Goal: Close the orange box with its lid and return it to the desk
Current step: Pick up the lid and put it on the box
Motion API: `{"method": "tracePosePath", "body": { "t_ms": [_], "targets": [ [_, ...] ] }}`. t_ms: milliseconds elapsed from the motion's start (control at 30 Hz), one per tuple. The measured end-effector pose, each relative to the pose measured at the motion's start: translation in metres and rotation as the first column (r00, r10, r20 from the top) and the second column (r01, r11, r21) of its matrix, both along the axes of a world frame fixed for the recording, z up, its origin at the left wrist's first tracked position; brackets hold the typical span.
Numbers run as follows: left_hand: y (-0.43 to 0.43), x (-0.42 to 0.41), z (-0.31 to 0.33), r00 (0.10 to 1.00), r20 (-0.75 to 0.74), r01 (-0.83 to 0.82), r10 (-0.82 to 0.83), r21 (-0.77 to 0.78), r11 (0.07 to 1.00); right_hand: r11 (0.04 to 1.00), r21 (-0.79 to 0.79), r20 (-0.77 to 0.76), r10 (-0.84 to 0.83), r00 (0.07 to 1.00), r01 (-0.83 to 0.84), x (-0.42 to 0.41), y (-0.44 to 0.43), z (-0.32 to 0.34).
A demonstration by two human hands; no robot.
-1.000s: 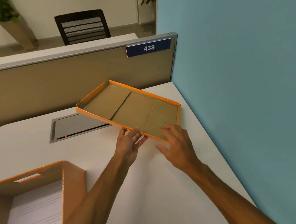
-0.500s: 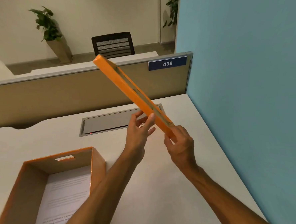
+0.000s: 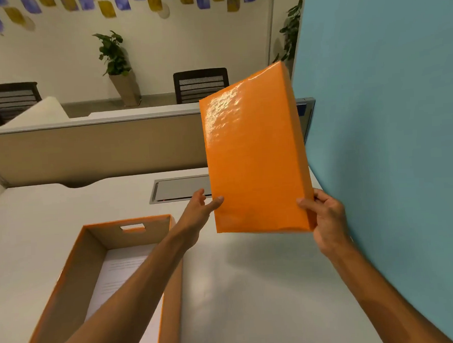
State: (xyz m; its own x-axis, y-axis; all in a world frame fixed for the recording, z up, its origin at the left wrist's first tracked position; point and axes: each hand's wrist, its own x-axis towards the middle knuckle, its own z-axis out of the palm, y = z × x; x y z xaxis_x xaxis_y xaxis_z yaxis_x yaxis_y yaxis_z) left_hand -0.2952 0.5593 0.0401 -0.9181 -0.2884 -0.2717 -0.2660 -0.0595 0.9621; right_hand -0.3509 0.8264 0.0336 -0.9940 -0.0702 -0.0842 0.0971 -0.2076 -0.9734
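We see the blue partition (image 3: 390, 134) at 3 o'clock, the white surface (image 3: 253, 289), the open orange box (image 3: 172, 294) at 7 o'clock. Above it, the lid (image 3: 256, 156) hangs upright, right hand (image 3: 326, 218) fingers gripping its corner, left hand (image 3: 198, 212) fingers spread, touching its edge.

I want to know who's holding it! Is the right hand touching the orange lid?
Touching. The head view shows the right hand wrapped around the orange lid's lower right corner, thumb on its glossy face.
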Motion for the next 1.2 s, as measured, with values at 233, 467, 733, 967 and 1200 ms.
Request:
{"method": "tracePosePath", "body": {
  "t_ms": [233,467,733,967,1200],
  "targets": [
    [-0.032,0.034,0.014,0.999,-0.033,-0.022,0.021,-0.023,1.000,0.990,-0.134,0.137,0.052,0.989,-0.033,0.011,-0.008,0.012],
    [-0.086,0.085,0.027,0.994,-0.039,-0.109,0.106,-0.078,0.991,0.992,-0.053,0.197,0.119,0.973,-0.111,0.045,-0.056,0.010],
    [-0.161,0.172,0.033,0.994,0.002,-0.106,0.110,-0.235,0.966,0.980,0.127,0.170,0.132,0.977,-0.154,0.113,-0.130,0.005],
    [-0.214,0.248,0.028,0.991,0.040,-0.115,0.130,-0.265,0.957,0.961,0.214,0.162,0.144,0.976,-0.177,0.178,-0.183,-0.004],
    [-0.235,0.302,0.014,0.976,0.103,-0.160,0.190,-0.249,0.955,0.935,0.268,0.201,0.179,0.963,-0.230,0.229,-0.210,-0.020]
  ]
}}
